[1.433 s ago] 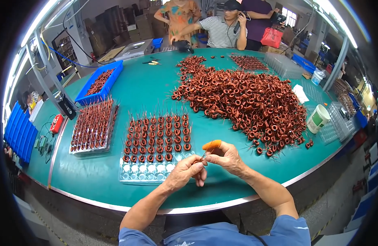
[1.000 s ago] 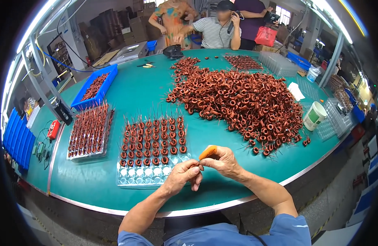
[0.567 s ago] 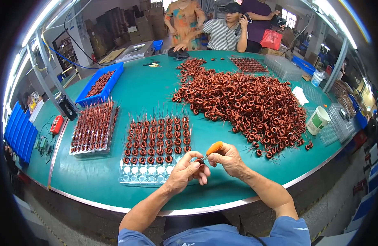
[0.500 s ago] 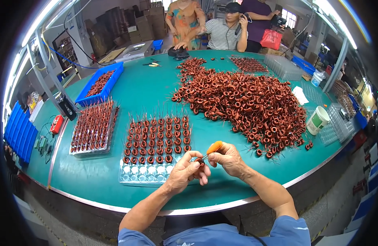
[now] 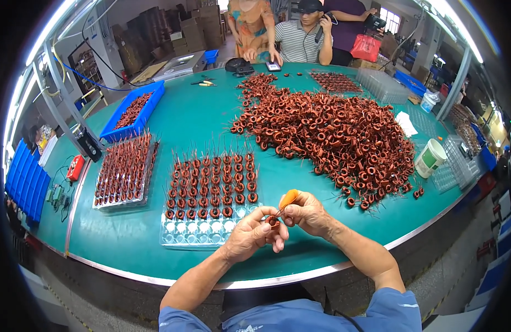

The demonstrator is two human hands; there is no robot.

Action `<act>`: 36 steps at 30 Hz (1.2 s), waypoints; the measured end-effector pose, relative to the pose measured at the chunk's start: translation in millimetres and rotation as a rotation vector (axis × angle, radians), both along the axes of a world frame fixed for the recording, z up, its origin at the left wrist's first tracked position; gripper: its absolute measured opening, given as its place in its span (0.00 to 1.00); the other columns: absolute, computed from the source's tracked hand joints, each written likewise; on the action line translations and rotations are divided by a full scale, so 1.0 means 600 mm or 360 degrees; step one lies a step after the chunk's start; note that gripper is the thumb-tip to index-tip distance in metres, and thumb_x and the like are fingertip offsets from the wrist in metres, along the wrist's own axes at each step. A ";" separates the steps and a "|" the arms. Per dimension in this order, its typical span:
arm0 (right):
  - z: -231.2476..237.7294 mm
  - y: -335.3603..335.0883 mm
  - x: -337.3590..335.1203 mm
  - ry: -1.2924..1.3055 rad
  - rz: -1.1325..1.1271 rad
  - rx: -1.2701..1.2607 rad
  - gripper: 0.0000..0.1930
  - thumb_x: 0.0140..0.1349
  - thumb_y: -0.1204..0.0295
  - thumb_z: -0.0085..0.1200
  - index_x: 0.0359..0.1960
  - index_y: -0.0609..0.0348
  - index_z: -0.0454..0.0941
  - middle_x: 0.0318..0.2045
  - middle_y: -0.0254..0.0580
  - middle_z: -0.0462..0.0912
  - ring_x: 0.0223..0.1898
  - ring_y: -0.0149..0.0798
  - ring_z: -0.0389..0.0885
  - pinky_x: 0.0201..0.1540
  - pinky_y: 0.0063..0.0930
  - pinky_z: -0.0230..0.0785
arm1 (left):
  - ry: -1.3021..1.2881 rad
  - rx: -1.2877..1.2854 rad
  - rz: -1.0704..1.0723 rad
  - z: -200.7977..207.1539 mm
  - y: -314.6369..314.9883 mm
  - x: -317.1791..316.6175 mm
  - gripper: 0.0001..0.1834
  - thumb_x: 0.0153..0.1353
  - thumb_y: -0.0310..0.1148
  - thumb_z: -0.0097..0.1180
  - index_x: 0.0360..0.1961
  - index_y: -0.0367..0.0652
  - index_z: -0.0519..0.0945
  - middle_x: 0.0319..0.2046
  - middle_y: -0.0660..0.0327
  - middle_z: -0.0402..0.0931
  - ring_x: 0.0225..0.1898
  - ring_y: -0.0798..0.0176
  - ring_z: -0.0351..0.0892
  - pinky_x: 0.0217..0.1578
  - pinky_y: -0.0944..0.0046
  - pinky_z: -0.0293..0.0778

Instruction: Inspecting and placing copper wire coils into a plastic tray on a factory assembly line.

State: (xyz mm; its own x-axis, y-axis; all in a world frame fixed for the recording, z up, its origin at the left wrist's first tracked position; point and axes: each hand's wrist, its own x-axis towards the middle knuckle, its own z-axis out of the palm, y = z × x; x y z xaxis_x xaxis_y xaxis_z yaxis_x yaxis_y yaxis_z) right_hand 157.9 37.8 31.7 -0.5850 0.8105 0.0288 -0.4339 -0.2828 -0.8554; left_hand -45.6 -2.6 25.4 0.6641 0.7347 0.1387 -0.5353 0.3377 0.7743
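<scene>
Just below the middle of the frame, a small ring coil [image 5: 274, 223] shows reddish-copper winding around a dark open centre. The left hand [image 5: 250, 237] pinches it between thumb and fingers. The right hand's [image 5: 309, 216] fingers close around an orange-handled tool [image 5: 289, 198], its thin metal end at the coil's upper edge.

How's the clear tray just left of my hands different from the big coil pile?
The clear tray holds coils in neat rows; the coil pile is a loose jumble. The coil pile also covers far more green tabletop than the clear tray, whose nearest pockets are vacant. In both, the coils are reddish with wire leads.
</scene>
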 end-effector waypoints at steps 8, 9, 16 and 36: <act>-0.010 0.002 0.000 0.0147 0.0140 -0.0087 0.10 0.59 0.69 0.61 0.36 0.60 0.75 0.28 0.35 0.76 0.28 0.30 0.72 0.32 0.22 0.68 | -0.0124 0.0038 -0.0077 -0.008 0.001 0.000 0.17 0.66 0.36 0.51 0.53 0.43 0.67 0.42 0.48 0.75 0.36 0.59 0.79 0.39 0.61 0.77; -0.011 0.002 -0.001 0.0148 0.0141 -0.0089 0.10 0.59 0.69 0.61 0.36 0.60 0.75 0.28 0.35 0.76 0.28 0.30 0.72 0.32 0.22 0.68 | -0.0122 0.0048 -0.0093 -0.009 0.002 0.000 0.17 0.65 0.36 0.52 0.52 0.43 0.67 0.43 0.48 0.75 0.37 0.59 0.79 0.39 0.61 0.77; -0.013 0.004 0.002 0.0201 0.0227 -0.0110 0.09 0.58 0.70 0.61 0.36 0.60 0.75 0.30 0.36 0.76 0.28 0.30 0.72 0.33 0.23 0.69 | -0.0098 0.0054 -0.0163 -0.008 0.001 -0.001 0.20 0.63 0.35 0.56 0.54 0.43 0.68 0.44 0.48 0.75 0.37 0.58 0.79 0.41 0.60 0.76; -0.021 0.006 0.004 0.0088 0.0266 -0.0109 0.09 0.58 0.70 0.61 0.35 0.58 0.76 0.31 0.33 0.77 0.31 0.29 0.74 0.35 0.24 0.68 | 0.0099 0.0119 0.0024 -0.012 -0.002 0.002 0.18 0.57 0.32 0.62 0.47 0.44 0.72 0.38 0.49 0.78 0.34 0.58 0.81 0.39 0.60 0.77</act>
